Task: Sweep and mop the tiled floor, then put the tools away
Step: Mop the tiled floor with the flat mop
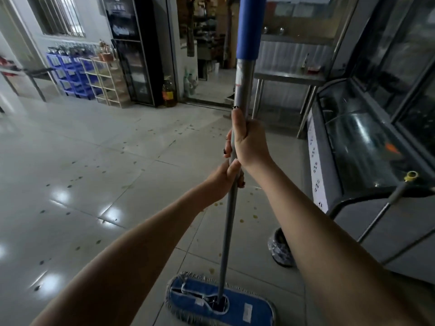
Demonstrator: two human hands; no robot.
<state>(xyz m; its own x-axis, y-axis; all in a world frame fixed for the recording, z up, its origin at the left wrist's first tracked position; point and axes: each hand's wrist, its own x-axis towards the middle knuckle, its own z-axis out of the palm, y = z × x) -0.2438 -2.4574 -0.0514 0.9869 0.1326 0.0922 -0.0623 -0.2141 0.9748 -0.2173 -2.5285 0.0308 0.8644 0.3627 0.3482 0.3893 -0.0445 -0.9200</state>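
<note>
Both arms are bare along the whole visible length: left forearm [141, 243], right forearm [317, 220]. Right hand [247, 142]: dark, near-black polish on the thumbnail [236, 107], with a slight gloss at the tip. Same dark polish on a fingernail [225, 151] showing at the hand's far edge. Left hand [223, 180]: dark polished nails [242, 184] too, only the tips visible. Footwear: one rounded-toe shoe in a mottled grey-and-white pattern [281, 251], darker around the top opening. Can't tell if that pattern is the shoe's own fabric or a cover pulled over it.
</note>
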